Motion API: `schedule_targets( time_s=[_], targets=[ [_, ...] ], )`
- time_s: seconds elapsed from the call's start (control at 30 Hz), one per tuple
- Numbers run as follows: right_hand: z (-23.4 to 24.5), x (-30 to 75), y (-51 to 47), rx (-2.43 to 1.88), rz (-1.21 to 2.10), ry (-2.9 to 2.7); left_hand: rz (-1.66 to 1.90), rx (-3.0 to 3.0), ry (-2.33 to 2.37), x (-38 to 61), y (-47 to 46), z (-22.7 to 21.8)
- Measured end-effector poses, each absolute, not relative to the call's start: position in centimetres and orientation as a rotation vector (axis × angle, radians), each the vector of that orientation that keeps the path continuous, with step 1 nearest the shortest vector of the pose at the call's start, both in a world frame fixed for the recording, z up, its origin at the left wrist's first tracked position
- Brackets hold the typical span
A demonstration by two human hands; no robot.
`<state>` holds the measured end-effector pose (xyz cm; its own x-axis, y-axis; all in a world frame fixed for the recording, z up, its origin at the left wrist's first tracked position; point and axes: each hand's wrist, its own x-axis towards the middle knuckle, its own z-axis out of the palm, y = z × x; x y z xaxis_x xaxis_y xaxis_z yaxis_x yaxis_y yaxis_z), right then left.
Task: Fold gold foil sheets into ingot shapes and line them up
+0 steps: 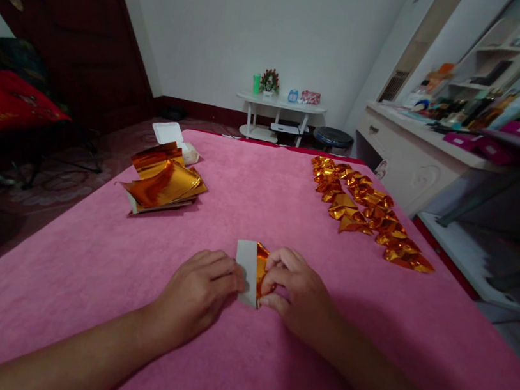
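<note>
A small sheet of gold foil paper, white on its back, lies partly folded on the pink cloth in front of me. My left hand rests on the cloth with its curled fingers pressing the sheet's left edge. My right hand pinches the folded gold part on the right side of the sheet. Both hands meet over the sheet near the middle of the table.
A stack of flat gold foil sheets lies at the left, with a white open box behind it. Several folded gold pieces run in rows along the right side. A white desk stands to the right, a small white table by the far wall.
</note>
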<state>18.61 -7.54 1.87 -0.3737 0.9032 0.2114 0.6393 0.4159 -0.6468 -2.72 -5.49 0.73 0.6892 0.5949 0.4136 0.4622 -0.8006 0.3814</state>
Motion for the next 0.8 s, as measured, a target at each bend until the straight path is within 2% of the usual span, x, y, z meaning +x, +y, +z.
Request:
schedule_targets(
  time_s=[0.1, 0.33, 0.6, 0.8],
  targets=[
    [2.0, 18.6, -7.4, -1.192, 0.548, -2.238, 0.753, 2.731, 0.762, -2.8, -5.5, 1.0],
    [1.6, 18.9, -7.0, -1.100, 0.686, -2.212, 0.641, 2.832, 0.629, -2.5, -6.4, 0.8],
    [1.3, 18.7, -7.3, -1.152, 0.822, -2.058, 0.681, 2.926, 0.630, -2.3, -7.1, 1.0],
    [0.9, 18.4, -7.2, -1.203, 0.800, -2.021, 0.699, 2.920, 0.620, -2.0, -7.3, 1.0]
  ],
)
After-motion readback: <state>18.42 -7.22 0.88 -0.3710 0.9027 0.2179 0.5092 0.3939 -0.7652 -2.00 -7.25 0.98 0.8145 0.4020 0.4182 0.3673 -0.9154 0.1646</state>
